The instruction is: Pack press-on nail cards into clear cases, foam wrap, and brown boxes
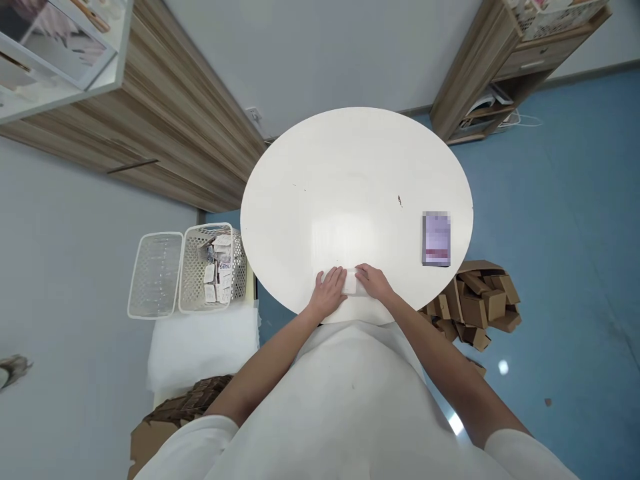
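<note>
A small white item (351, 282) lies near the front edge of the round white table (357, 160), between my two hands. My left hand (329, 291) rests flat on its left side, the fingers stretched out and pointing up and to the right. On the right side, my right hand (373, 281) touches the item with bent fingers; whether they grip its edge is too small to make out. What the white item is cannot be told.
A blurred purple screen-like object (437, 239) lies at the table's right. Left of the table are a white basket (206, 268) of small packets and an empty one (155, 275). Cardboard boxes (473, 303) are piled at the lower right. A wooden cabinet (165, 107) stands behind left.
</note>
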